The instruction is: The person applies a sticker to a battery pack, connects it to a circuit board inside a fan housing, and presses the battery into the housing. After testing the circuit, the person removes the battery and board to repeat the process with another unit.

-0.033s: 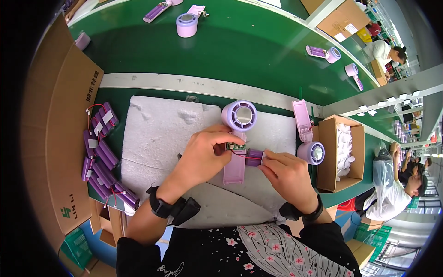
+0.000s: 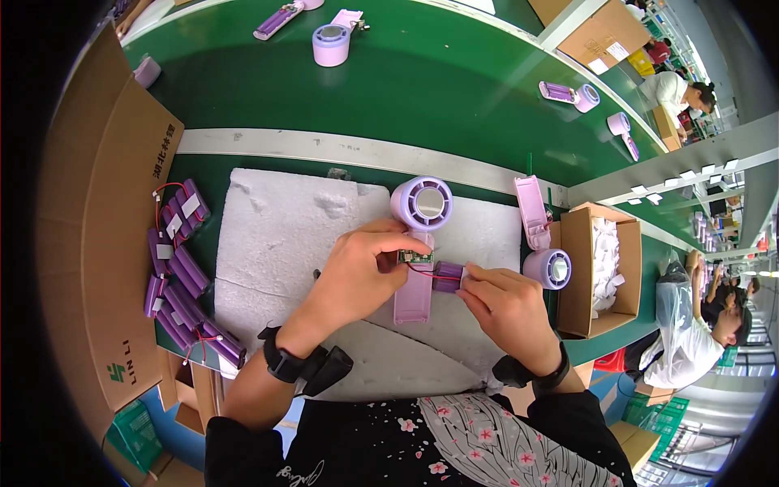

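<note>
A lilac hand-held fan body (image 2: 420,213) lies on a white foam pad (image 2: 276,235), round head away from me, open handle toward me. My left hand (image 2: 357,268) pinches the small green circuit board (image 2: 415,258) at the top of the handle. My right hand (image 2: 505,304) holds a purple battery cell (image 2: 446,277) just right of the handle. Thin red wires run from the cell to the board.
Several purple battery cells (image 2: 180,276) with red leads lie left of the pad, beside a cardboard wall (image 2: 122,243). Another fan head (image 2: 548,268) and a lilac handle cover (image 2: 531,213) sit right, next to an open carton (image 2: 592,268). More fan parts (image 2: 331,42) rest on the green belt. Other people work at right.
</note>
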Demonstrator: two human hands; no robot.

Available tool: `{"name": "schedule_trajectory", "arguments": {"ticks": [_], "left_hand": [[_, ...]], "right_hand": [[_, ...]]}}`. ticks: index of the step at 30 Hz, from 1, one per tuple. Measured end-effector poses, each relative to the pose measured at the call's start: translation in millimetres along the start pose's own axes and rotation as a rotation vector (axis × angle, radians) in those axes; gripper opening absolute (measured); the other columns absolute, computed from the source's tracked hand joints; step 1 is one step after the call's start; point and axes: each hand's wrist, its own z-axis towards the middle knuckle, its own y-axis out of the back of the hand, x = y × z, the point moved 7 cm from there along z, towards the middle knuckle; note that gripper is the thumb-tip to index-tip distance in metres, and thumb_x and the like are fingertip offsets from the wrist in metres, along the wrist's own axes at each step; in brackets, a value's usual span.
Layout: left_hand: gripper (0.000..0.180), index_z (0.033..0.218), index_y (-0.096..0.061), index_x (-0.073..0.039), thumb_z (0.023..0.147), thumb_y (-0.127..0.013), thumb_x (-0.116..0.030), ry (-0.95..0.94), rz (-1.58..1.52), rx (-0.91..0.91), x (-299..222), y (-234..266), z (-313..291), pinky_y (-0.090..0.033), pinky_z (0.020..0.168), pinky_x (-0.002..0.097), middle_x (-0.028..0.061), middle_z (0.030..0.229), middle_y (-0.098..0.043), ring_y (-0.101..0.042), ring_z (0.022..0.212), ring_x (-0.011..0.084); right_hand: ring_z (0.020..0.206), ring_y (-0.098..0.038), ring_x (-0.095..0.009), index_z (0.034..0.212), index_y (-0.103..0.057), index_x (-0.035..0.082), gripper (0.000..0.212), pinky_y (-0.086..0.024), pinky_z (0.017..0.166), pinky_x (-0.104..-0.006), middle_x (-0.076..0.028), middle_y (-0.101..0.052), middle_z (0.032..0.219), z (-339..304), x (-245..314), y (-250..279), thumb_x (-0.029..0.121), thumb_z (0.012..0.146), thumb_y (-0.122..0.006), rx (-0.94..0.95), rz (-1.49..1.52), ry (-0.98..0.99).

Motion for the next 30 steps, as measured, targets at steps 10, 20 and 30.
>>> {"name": "schedule_trajectory", "arguments": {"ticks": [10,20,30], "left_hand": [[0.032,0.101,-0.072,-0.005,0.075,-0.06,0.008,-0.025,-0.002,0.018,3,2,0,-0.05,0.066,0.0272,0.007,0.095,-0.066,-0.061,0.071,0.0156],[0.032,0.102,-0.072,-0.004,0.075,-0.06,0.01,0.045,-0.001,0.072,8,4,-1,-0.048,0.067,0.0219,0.0048,0.105,-0.064,-0.059,0.08,0.0096],[0.032,0.102,-0.071,-0.002,0.075,-0.059,0.011,0.062,-0.053,0.05,4,2,4,-0.047,0.067,0.0217,0.005,0.105,-0.064,-0.059,0.082,0.0094]], "right_hand": [[0.08,-0.067,-0.026,0.084,-0.063,0.0,0.014,-0.056,0.065,-0.0353,-0.016,-0.069,0.104,-2,12,-8,0.003,0.072,-0.07,-0.028,-0.124,0.028],[0.078,-0.067,-0.028,0.083,-0.06,0.0,0.015,-0.055,0.068,-0.0327,-0.013,-0.069,0.099,-5,-10,-1,-0.001,0.073,-0.07,-0.048,0.057,-0.111],[0.07,-0.066,-0.02,0.103,-0.067,-0.001,0.021,-0.053,0.065,-0.0295,-0.011,-0.07,0.085,-52,-89,122,0.002,0.082,-0.068,-0.392,-0.013,-0.7]]}}
